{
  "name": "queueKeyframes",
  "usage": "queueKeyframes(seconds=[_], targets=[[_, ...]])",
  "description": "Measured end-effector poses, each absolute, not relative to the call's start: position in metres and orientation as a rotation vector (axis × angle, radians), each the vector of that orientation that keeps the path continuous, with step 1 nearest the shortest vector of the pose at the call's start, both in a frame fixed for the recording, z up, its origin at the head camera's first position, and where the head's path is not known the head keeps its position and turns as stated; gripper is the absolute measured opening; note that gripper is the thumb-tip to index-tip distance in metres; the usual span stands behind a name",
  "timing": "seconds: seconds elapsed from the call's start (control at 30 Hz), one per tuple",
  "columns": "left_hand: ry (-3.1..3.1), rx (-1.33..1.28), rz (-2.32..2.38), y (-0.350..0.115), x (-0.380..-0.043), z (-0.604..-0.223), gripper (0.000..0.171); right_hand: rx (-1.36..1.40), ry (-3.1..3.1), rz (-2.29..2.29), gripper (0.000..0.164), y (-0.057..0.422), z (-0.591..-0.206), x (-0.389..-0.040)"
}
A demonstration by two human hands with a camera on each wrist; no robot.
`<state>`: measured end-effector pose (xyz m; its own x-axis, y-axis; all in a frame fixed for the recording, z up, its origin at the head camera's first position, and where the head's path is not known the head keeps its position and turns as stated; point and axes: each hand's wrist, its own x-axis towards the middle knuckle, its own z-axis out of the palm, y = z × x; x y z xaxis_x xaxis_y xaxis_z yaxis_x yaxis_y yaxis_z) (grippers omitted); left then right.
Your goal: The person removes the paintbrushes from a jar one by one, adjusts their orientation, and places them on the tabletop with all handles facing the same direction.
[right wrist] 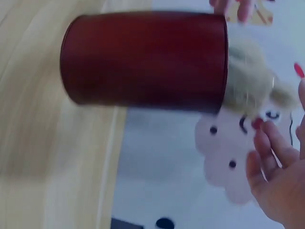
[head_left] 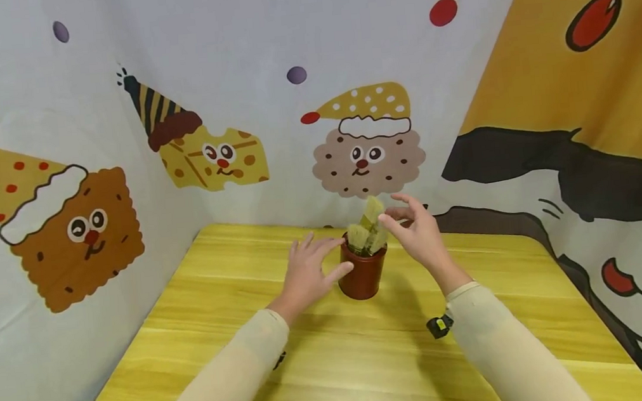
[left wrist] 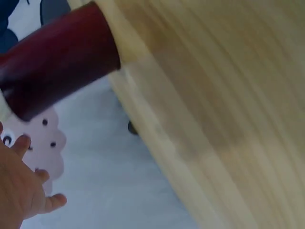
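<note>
A dark red-brown cylindrical pot [head_left: 362, 278] stands upright on the table, with several fuzzy pale yellow-green tufts [head_left: 373, 210], like a small cactus plant, sticking out of its top. My left hand [head_left: 311, 272] is at the pot's left side, fingers spread and thumb pointing toward the wall of the pot. On the other side my right hand [head_left: 417, 233] is raised beside the tallest tuft, its thumb and fingers loosely bent. The right wrist view has the pot [right wrist: 143, 62] large and sideways, the right hand [right wrist: 286, 181] near the blurred tufts [right wrist: 248, 76]. Contact with them is unclear.
The yellow wood-grain table [head_left: 236, 284] ends at a back edge close behind the pot. A cloth wall [head_left: 260, 34] printed with cartoon food figures rises behind it and on the left. A small black device [head_left: 439, 326] hangs at the right wrist.
</note>
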<state>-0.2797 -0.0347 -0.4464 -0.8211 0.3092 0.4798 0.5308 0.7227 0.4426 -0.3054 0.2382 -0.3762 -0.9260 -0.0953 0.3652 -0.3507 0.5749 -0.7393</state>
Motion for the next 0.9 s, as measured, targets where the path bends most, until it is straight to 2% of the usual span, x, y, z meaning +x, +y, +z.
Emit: queueKeyframes(seconds=[0.13,0.37,0.73,0.9], targets=[[-2.579,-0.608,-0.812,-0.019,-0.280,-0.453,0.057,0.387,-2.440,1.087,0.066,0.212,-0.379,-0.305],[-2.573,-0.528,-0.875,-0.010,-0.283,-0.453,0.056,0.364,-2.381,0.910,0.049,0.195,-0.386,-0.304],[-2.535,-0.511,-1.021,-0.008,-0.286,-0.453,0.051,0.256,-2.376,1.011,0.040,0.179,-0.380,-0.303],[-2.541,-0.504,-1.042,-0.007,-0.286,-0.451,0.051,0.213,-2.318,1.156,0.038,0.186,-0.357,-0.303]])
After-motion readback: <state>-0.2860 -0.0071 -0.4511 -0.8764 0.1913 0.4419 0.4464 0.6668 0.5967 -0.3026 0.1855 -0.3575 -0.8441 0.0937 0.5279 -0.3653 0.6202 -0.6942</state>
